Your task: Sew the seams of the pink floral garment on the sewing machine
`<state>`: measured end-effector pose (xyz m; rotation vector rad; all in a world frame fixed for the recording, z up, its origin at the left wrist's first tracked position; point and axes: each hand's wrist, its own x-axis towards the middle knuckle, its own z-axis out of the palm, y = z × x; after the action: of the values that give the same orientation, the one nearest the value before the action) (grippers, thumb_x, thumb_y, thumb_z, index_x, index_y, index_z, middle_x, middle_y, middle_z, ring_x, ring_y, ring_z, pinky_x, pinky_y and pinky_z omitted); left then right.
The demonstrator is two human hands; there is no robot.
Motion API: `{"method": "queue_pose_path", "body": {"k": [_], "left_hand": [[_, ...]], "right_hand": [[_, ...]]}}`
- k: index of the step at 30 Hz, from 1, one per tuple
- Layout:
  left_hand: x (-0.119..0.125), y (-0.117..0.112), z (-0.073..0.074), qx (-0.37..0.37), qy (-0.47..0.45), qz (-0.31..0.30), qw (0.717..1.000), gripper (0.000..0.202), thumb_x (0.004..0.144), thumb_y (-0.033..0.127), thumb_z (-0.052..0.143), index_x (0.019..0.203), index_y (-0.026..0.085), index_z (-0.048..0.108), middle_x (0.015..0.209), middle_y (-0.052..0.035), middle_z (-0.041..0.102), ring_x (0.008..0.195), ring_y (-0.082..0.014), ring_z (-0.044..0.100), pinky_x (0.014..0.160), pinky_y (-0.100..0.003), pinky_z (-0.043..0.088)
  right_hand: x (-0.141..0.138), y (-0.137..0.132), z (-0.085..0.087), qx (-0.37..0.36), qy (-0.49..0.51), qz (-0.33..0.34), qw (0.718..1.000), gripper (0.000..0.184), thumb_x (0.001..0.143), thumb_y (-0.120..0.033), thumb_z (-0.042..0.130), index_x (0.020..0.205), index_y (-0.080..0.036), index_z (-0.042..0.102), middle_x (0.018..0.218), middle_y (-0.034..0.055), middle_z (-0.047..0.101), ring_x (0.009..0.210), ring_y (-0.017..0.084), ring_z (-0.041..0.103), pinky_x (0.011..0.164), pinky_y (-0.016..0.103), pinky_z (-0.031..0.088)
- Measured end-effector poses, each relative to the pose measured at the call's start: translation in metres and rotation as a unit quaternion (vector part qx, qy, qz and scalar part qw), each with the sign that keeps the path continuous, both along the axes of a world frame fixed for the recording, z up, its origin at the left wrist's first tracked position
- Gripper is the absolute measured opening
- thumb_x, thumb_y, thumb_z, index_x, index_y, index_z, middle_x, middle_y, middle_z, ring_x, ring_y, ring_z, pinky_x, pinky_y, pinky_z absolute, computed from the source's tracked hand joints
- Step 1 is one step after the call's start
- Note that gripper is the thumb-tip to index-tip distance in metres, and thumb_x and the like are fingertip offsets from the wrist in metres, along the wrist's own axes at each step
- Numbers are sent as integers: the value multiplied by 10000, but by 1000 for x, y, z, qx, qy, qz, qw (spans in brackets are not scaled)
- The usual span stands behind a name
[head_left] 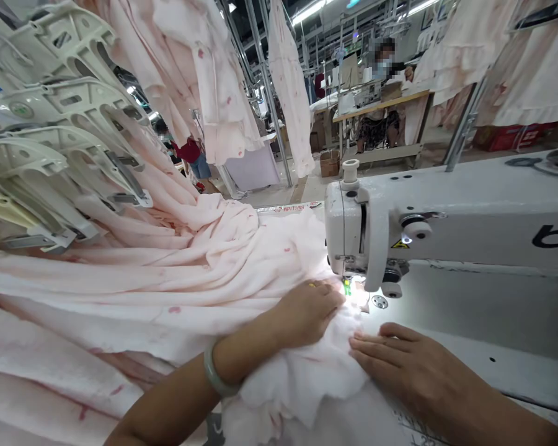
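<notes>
A white sewing machine (351, 229) stands at the right, its lamp lighting the needle area and a small green and yellow piece (346, 286) at the presser foot. Pale pink fabric (242, 294) with small darker pink marks runs under the foot and bunches toward me. My left hand (307, 313), with a bangle (214, 371) on its wrist, is closed on the fabric just left of the foot, fingertips close to it. Nearer to me, my right hand (402, 365) lies flat with fingers stretched, fingertips touching the fabric's right edge.
White plastic clip hangers (69, 99) hold pink garments at the left. More garments (465, 49) hang at the upper right. Metal poles (272, 93) rise behind the machine. A co-worker (385, 68) sits at a wooden-edged table (381, 105) in the back. A red crate (506, 137) stands on the floor.
</notes>
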<state>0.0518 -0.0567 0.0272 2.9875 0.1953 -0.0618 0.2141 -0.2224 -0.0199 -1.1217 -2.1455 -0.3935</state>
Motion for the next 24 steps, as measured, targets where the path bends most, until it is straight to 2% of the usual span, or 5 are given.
{"method": "queue_pose_path", "body": {"k": [5,8,15,19,24], "left_hand": [[-6,-3,3,48,-6,28,998,239,1070,153,500,1191,166,706,1251,-116,751,1250,-262,677,1139,-422,510],[-14,-5,-3,18,-23,55,998,278,1087,161,470,1229,164,709,1347,-118,742,1272,-247,684,1139,-411,543],[7,27,-17,-40,-39,41,998,340,1106,173,455,1362,128,674,1449,-153,708,1456,-252,611,1259,-417,498],[11,31,-3,-49,-9,42,998,347,1116,199,466,1401,118,648,1491,-162,681,1471,-280,590,1256,-456,493],[-18,-10,16,-76,-41,46,995,348,1129,413,501,1262,161,701,1299,-132,745,1234,-291,686,1106,-454,558]], "right_hand": [[3,1,2,-10,15,6,1000,390,1106,-33,365,1135,-160,732,1115,76,836,950,151,805,888,310,580],[3,2,2,-17,21,11,1000,379,1102,-29,372,1140,-156,727,1113,70,836,949,147,805,891,314,578],[5,13,-8,-95,56,-38,993,427,1125,-128,357,883,-224,695,972,53,820,873,207,796,819,353,579],[11,16,-11,-108,42,-46,992,366,1121,-191,409,928,-238,716,1054,69,826,921,235,801,827,368,603],[18,13,-15,-70,57,-58,994,286,1131,-181,440,1188,-239,714,1139,54,824,1021,203,793,898,341,610]]}}
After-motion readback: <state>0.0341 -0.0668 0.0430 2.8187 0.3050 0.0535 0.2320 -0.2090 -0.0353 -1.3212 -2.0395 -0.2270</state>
